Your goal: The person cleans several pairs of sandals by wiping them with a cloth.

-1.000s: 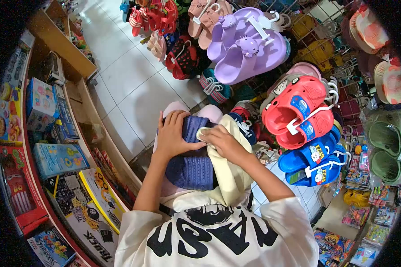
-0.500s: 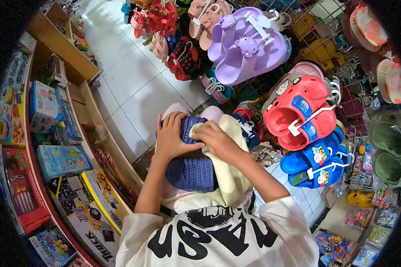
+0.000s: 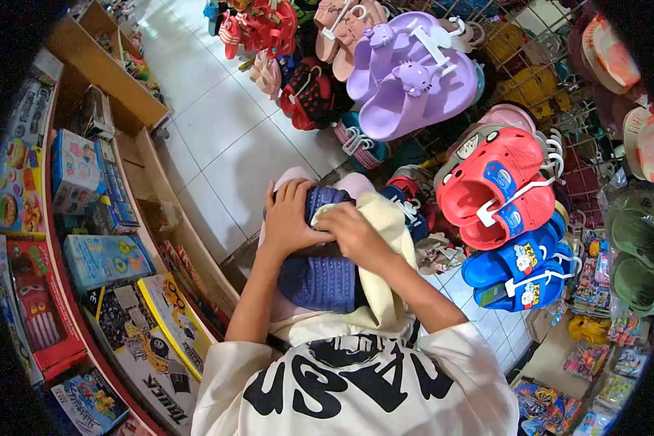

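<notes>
A pair of dark blue, ribbed-textured shoes [image 3: 318, 285] rests on my lap, one above the other in view. My left hand [image 3: 289, 218] lies over the upper shoe, its fingers wrapped round the far side and its thumb pointing right. In my right hand [image 3: 350, 231] a pale yellow cloth [image 3: 392, 291] is bunched, pressed against the upper shoe's right part. The rest of that cloth hangs down over my lap, to the right of the lower shoe.
Shelves with boxed toys [image 3: 105, 260] run along the left. Purple sandals [image 3: 414, 94], red clogs [image 3: 479, 196] and blue slippers [image 3: 516, 265] hang on a wire rack at the right. White floor tiles [image 3: 232, 123] lie ahead.
The whole view has shifted slightly, so the hanging sandals appear a little further right. My right hand has moved slightly on the upper shoe with the cloth; my left hand keeps its hold.
</notes>
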The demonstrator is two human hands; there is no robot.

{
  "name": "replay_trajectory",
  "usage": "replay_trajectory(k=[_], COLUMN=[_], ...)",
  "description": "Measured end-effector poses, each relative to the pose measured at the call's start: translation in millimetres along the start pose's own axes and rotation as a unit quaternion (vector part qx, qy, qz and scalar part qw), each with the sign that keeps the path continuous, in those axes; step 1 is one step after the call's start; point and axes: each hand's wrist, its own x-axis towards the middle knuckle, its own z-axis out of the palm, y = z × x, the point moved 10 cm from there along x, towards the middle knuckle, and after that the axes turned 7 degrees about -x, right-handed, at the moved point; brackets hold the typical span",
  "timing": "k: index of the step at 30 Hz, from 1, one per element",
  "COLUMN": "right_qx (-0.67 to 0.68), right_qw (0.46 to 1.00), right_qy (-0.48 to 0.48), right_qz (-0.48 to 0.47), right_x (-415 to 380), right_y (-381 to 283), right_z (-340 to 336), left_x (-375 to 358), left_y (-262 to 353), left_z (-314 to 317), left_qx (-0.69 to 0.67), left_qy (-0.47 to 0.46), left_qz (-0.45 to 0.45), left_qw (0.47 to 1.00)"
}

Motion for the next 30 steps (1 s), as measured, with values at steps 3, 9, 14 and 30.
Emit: replay_trajectory(k=[3, 9, 14, 30], right_qx=[0.078, 0.001, -0.039, 0.036], right_qw=[0.996, 0.989, 0.992, 0.967], right_qy=[-0.006, 0.045, -0.017, -0.248], right_qz=[0.036, 0.142, 0.116, -0.052], right_x=[-2.4, -1.7, -24.9, -38.4], right_y=[21.8, 71.6, 53.8, 28.0], right_z=[-13.8, -31.8, -7.1, 29.9], left_x=[-0.6, -3.7, -3.7, -4.7], left_y=[5.5, 4.8, 1.4, 1.4], left_z=[-3.3, -2.8, -5.2, -11.1], left_qx=[-0.006, -0.013, -0.026, -0.029], left_qy=[0.006, 0.014, 0.012, 0.025], left_qz=[-0.004, 0.000, 0.003, 0.002], left_qw=[1.000, 1.000, 1.000, 0.999])
